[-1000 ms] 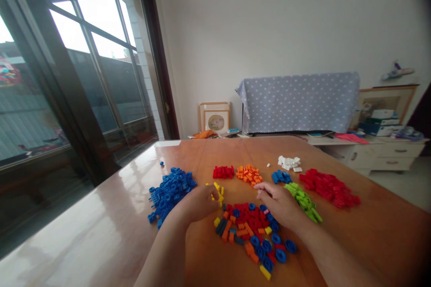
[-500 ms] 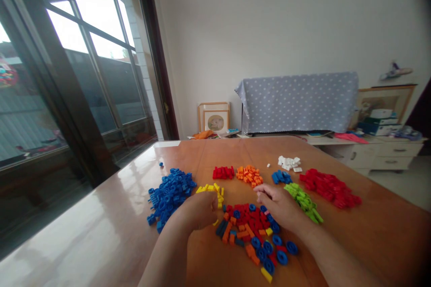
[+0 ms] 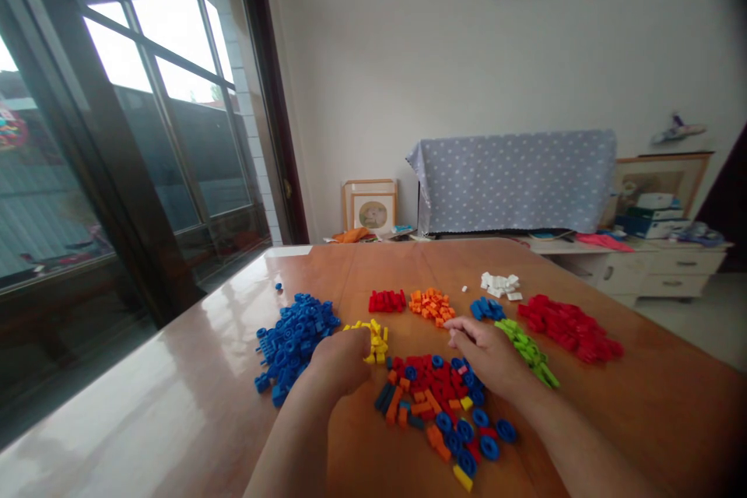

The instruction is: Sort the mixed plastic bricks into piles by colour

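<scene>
My left hand [image 3: 344,359] is closed, its fingertips at the near edge of a pile of yellow toy blocks [image 3: 378,344]. A yellow block [image 3: 369,359] shows at those fingertips; the hand hides most of the fingers. My right hand [image 3: 479,346] hovers with curled fingers between the orange block pile [image 3: 430,305] and the mixed pile; whatever it pinches, if anything, is hidden. In front of both hands lies the mixed heap of red blocks [image 3: 440,381], orange blocks [image 3: 432,401] and blue wheel-like rings [image 3: 489,447].
Sorted piles stand on the wooden table [image 3: 192,405]: blue pieces [image 3: 300,334] left, red pieces [image 3: 387,301] behind, small blue blocks [image 3: 487,308], white blocks [image 3: 500,285], green blocks [image 3: 528,350] and red blocks [image 3: 569,327] right. A cloth-draped object [image 3: 513,183] stands beyond the table.
My left hand has shifted slightly left and away from me, and the yellow block near its fingers is now at the yellow pile. My right hand has barely moved.
</scene>
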The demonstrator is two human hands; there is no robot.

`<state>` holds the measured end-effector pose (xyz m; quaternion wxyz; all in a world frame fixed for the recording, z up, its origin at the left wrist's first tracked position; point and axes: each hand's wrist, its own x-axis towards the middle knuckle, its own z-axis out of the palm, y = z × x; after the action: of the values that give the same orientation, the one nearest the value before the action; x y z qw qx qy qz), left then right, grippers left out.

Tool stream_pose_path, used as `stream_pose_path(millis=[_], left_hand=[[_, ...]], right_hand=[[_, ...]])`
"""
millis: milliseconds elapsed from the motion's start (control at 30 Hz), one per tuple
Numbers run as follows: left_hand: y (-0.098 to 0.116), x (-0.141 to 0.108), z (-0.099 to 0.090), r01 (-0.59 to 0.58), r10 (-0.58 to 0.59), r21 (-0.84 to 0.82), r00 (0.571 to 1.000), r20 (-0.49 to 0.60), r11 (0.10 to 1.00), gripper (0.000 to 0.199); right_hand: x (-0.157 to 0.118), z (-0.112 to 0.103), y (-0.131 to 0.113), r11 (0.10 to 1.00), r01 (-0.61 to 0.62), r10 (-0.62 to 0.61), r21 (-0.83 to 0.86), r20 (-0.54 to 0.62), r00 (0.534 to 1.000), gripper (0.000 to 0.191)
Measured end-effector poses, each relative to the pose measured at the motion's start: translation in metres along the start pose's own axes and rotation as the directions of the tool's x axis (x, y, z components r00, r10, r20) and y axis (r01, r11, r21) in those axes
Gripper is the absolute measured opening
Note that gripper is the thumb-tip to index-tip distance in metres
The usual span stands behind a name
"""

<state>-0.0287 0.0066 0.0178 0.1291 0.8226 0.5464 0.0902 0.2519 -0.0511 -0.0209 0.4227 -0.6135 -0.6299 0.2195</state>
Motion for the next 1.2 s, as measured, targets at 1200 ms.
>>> stream_pose_path(millis=[1200], left_hand=[[0.018, 0.012, 0.006, -0.147, 0.111, -0.208, 0.978, -0.176, 0.967, 0.018]], right_hand=[[-0.06, 0.065, -0.075, 0.705, 0.573, -0.416, -0.419, 0.41, 0.812, 0.015]])
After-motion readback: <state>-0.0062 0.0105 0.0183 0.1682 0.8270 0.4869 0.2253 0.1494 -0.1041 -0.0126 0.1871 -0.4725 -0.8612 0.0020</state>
